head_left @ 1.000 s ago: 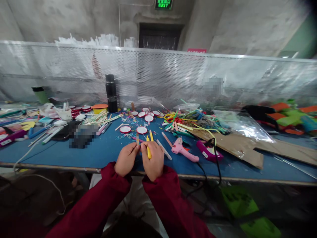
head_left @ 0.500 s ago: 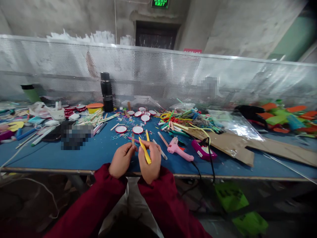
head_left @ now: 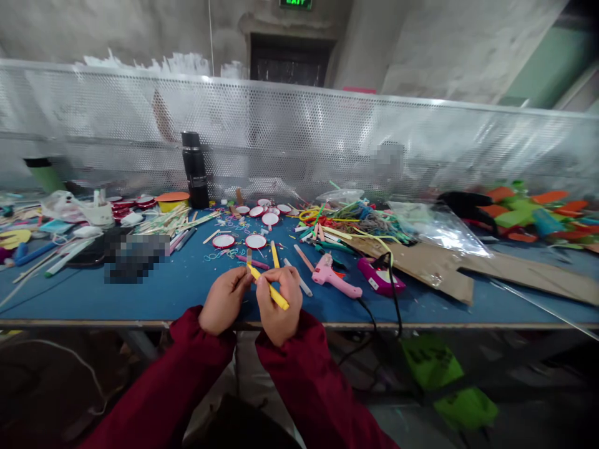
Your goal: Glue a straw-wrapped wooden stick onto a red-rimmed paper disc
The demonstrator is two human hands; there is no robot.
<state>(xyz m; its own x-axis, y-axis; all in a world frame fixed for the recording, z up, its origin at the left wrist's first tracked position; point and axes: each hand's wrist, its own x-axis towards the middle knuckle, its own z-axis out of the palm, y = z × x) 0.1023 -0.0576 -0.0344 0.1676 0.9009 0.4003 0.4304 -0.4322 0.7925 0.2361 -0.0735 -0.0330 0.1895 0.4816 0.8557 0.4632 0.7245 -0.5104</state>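
My right hand (head_left: 277, 308) is closed around a yellow stick (head_left: 268, 288) that slants from upper left to lower right across its fingers. My left hand (head_left: 223, 299) sits just beside it, fingers pinched on the stick's upper left tip. Both hands hover over the near edge of the blue table (head_left: 187, 287). A wooden stick (head_left: 249, 256) and another yellow stick (head_left: 274, 254) lie on the table just beyond my fingers.
A pink glue gun (head_left: 333, 279) and a magenta one (head_left: 378, 279) lie right of my hands with black cords. Red-rimmed discs (head_left: 255, 241), coloured sticks, cardboard (head_left: 435, 268), plastic bags and a black flask (head_left: 193, 169) fill the table. A perforated metal screen (head_left: 327, 137) runs behind.
The yellow stick has turned from nearly upright to a slant, its lower end swinging right. My left fingers have come onto its tip. The camera has drifted right.
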